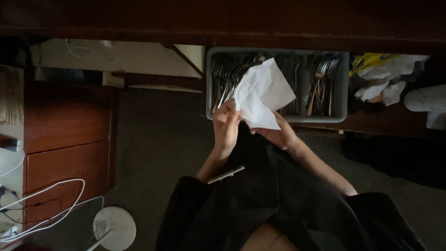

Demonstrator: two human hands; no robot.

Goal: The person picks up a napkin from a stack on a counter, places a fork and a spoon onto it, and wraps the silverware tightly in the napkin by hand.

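Napkin (261, 94), white and partly folded, sits in both hands, raised in front of a grey cutlery tray (346, 83). In this head view the left hand (226, 124) closes on the napkin's lower left edge, fingers curled around the fabric, thumb side turned toward the tray. The right hand (277, 135) grips the napkin from below at its lower right corner; most of its fingers are hidden behind the cloth, so only the back of the hand and the wrist show. The napkin rises above both hands and covers the middle of the tray.

The tray rests on a dark wooden shelf (385, 125) and is split into compartments: spoons (226, 74) on the left, forks (320, 83) on the right. Just right of the tray lie crumpled white papers and a yellow wrapper (371, 60).

A slim silver clip (226, 175) sits on the person's dark clothing, below the left wrist. At the left stands a wooden cabinet (65, 139) with white cables (46, 200) draped over it, and a round white stand base (114, 227) rests on the grey carpet (158, 139).
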